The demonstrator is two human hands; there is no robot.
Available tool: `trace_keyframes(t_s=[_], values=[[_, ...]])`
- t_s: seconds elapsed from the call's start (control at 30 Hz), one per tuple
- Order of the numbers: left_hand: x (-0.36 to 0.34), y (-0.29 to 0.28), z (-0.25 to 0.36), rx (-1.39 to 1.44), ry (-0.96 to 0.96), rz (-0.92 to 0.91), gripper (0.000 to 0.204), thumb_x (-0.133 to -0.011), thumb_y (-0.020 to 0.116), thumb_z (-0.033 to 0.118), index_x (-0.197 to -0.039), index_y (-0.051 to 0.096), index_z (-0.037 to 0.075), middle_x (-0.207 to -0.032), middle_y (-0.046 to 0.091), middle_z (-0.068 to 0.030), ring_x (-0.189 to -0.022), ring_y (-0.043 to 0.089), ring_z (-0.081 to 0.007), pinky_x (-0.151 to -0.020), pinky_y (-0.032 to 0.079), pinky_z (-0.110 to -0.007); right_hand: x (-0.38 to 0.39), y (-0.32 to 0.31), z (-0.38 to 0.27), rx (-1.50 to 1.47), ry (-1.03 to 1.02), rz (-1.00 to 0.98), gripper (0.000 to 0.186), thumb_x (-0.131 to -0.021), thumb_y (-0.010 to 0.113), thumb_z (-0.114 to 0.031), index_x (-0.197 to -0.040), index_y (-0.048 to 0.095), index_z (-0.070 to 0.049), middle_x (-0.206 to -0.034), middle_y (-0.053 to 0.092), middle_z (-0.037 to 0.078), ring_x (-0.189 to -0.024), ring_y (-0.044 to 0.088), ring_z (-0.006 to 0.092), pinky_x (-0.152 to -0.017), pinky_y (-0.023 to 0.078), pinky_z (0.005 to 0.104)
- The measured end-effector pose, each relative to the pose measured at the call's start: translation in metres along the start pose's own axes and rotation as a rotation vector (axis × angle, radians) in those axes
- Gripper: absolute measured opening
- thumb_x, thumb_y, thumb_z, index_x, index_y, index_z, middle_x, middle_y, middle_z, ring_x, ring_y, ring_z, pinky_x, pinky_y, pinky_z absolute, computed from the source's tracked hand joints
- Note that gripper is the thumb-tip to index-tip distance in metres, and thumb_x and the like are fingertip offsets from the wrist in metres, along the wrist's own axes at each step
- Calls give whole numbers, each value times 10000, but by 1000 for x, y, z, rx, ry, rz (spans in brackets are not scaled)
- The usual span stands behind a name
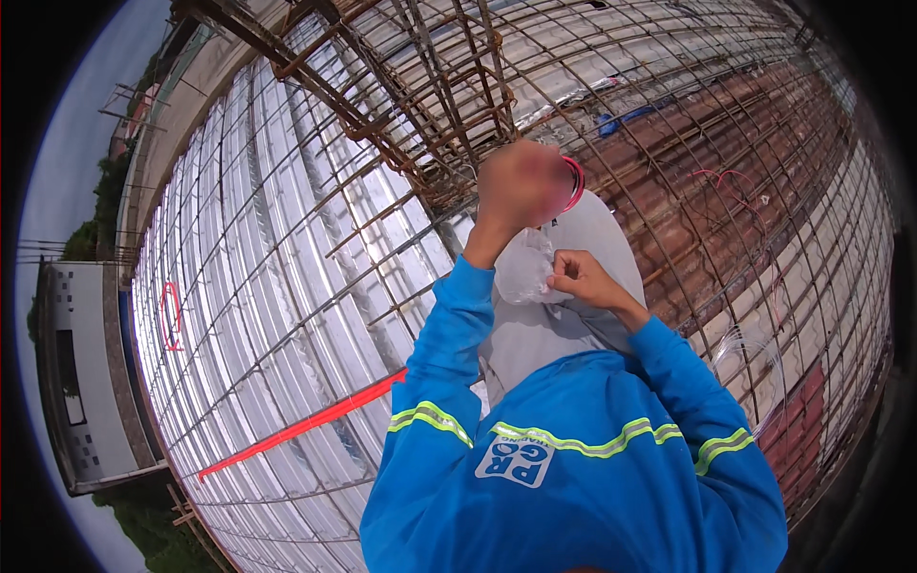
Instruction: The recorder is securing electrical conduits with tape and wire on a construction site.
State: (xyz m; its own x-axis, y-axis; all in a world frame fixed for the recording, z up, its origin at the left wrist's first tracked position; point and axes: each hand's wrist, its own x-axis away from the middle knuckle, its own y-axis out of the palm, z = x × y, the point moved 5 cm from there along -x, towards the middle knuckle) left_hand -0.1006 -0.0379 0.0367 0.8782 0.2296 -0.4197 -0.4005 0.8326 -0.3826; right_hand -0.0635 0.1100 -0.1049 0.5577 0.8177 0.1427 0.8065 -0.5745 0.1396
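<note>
Out in front of my body, my left hand point(525, 181) is raised and closed, its fingers blurred. From its right side sticks a coil of thin pinkish-red wire point(576, 181), apparently held in the hand. Just below, my right hand point(585, 280) pinches the edge of a crumpled clear plastic bag point(523, 271) between thumb and forefinger. The bag hangs before my light grey trousers point(592, 234), under the left hand; whether it holds anything I cannot make out.
Rusty rebar mesh point(697, 172) spreads over shiny corrugated metal decking point(287, 248). An upright rebar cage point(430, 105) stands ahead of me. A red strip point(306, 427) crosses the decking at left. Loose red wire point(731, 181) and clear plastic strands point(750, 353) lie to the right.
</note>
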Motion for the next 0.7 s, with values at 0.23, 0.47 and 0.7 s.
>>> trace_keyframes(t_s=[0.23, 0.47, 0.7], values=[[-1, 10, 9, 113, -11, -148, 334, -912, 564, 331, -887, 600, 0, -653, 613, -53, -584, 546, -122, -562, 441, -274, 39, -16, -121, -152, -199, -165, 172, -702, 719, -54, -822, 622, 22, -905, 626, 109, -841, 584, 181, -751, 442, 299], [9, 18, 9, 241, -6, -404, 317, -951, 497, 302, -1050, 589, 15, -894, 607, -63, -817, 535, -116, -721, 443, -254, 10, -63, -171, 283, -436, -201, 413, -759, 694, -81, -1152, 605, 9, -1142, 582, 143, -1049, 544, 196, -879, 423, 282], [15, 12, 11, 422, -70, -511, 362, -934, 507, 338, -1058, 577, 5, -906, 587, -50, -857, 518, -145, -775, 425, -271, -25, -79, -166, 63, -399, -185, 462, -789, 691, -123, -1203, 550, 28, -1103, 603, 128, -988, 582, 172, -846, 466, 276]])
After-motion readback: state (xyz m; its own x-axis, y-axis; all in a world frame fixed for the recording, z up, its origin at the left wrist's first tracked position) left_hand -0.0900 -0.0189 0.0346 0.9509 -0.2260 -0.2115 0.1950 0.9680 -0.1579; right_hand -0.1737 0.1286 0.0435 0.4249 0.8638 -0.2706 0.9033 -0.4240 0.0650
